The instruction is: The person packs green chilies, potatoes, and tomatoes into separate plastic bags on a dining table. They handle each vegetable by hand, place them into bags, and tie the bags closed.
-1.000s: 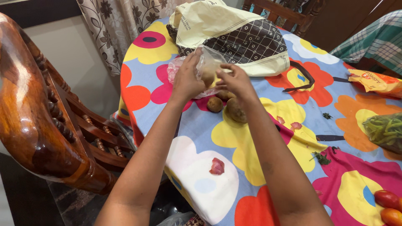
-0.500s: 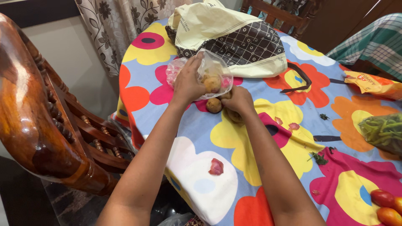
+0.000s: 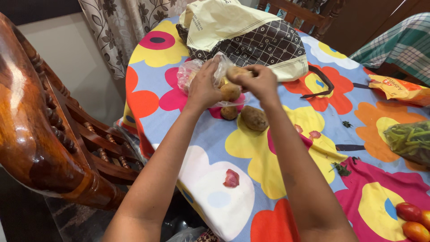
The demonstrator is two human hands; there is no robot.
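With the left hand (image 3: 204, 87) pinching the bag (image 3: 197, 74) open and the right hand's (image 3: 260, 83) fingers closed on a potato (image 3: 236, 71), a slip could have dropped it beside the two potatoes (image 3: 254, 118) below the bag.

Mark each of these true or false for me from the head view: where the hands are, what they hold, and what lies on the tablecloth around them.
1. The right hand holds a potato at the mouth of the clear plastic bag. True.
2. The left hand rests flat on the wooden chair. False: it is up at the plastic bag, away from the chair.
3. Two potatoes lie loose on the tablecloth just below the hands. True: a small one and a larger one.
4. The tomatoes sit inside the plastic bag. False: the tomatoes lie at the table's lower right edge.
5. The green beans lie loose beside the potatoes. False: the green beans are bagged at the far right.
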